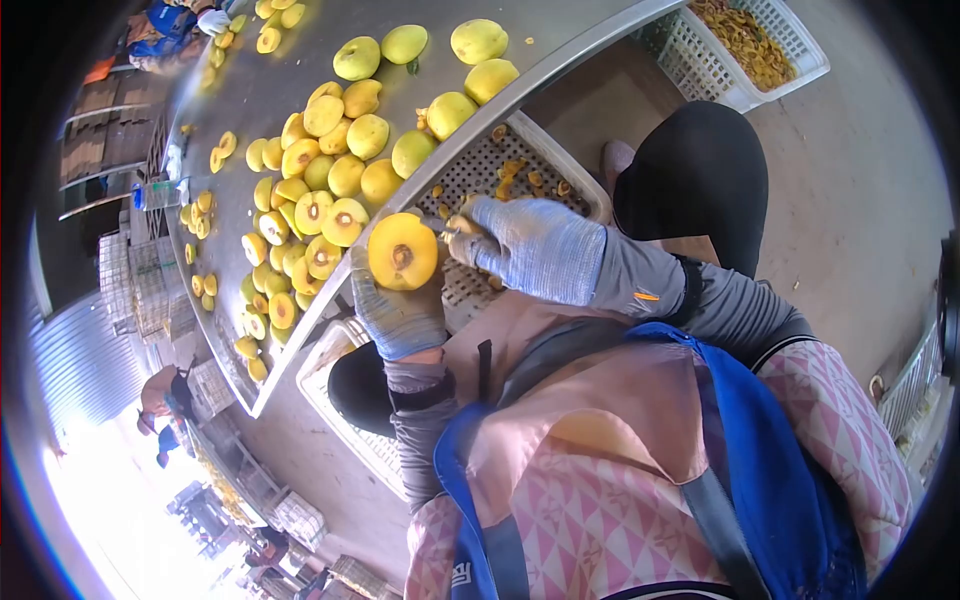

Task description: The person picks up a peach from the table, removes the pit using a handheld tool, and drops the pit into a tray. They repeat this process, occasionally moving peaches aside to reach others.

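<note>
A halved yellow fruit (402, 252) faces up with its brown centre showing, held in my gloved left hand (400, 315) at the table's edge. Just right of the fruit is my gloved right hand (540, 248), its fingers closed round a small tool whose end touches or nearly touches the fruit's rim; the tool is mostly hidden. Below both hands a white perforated crate (465, 170) holds a few brown and orange scraps (512, 172). Whole and halved yellow-green fruits (345, 176) lie in a pile on the metal table (440, 75), beyond my left hand.
The table's raised metal rim (560, 62) runs between the fruit pile and me. At the upper right stands a white crate (800, 60) of peelings. Another white crate (340, 370) is below my left arm. A co-worker's gloved hand (213, 22) shows at the table's far end.
</note>
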